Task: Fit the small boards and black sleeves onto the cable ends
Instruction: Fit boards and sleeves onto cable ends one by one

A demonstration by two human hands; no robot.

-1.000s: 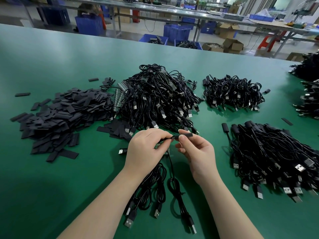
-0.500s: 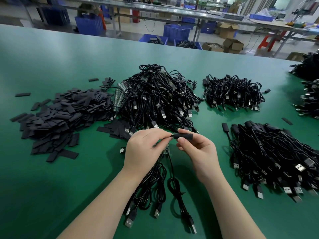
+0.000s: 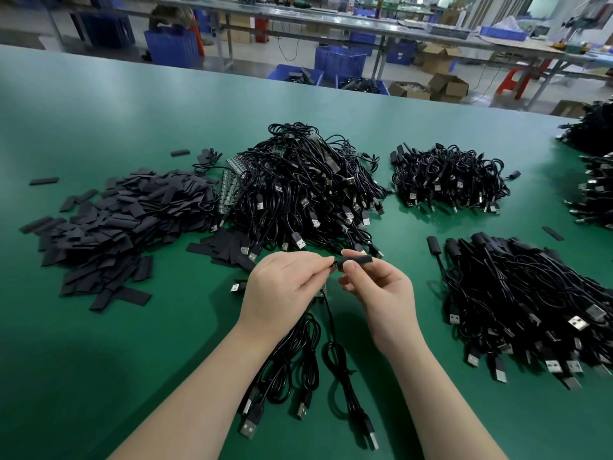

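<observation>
Since a second ago your black sleeve (image 3: 356,260) has slid further over the cable end, and both hands have kept almost the same place above the worktop (image 3: 132,343). From the head camera, your right hand (image 3: 381,290) pinches the sleeve between thumb and forefinger and holds it nearly level, its open mouth turned to the left, so the cable end can go straight in. Your left hand (image 3: 282,287) pinches the cable end just beside that mouth; its fingers are curled, the back of the hand faces up, and a small board (image 3: 321,293) shows under it, though I cannot tell exactly how it is held. The cable (image 3: 335,353) hangs down between your wrists to the worktop. Both forearms come in from the near edge and meet in the middle, with the wrists a little raised, which I judge gives you fine control. The loose sleeves (image 3: 109,234) lie in a heap at your left, the unfinished cables (image 3: 305,194) are piled just behind your hands, and the cables with sleeves on (image 3: 530,293) lie at your right, so each part is near the hand that needs it.
</observation>
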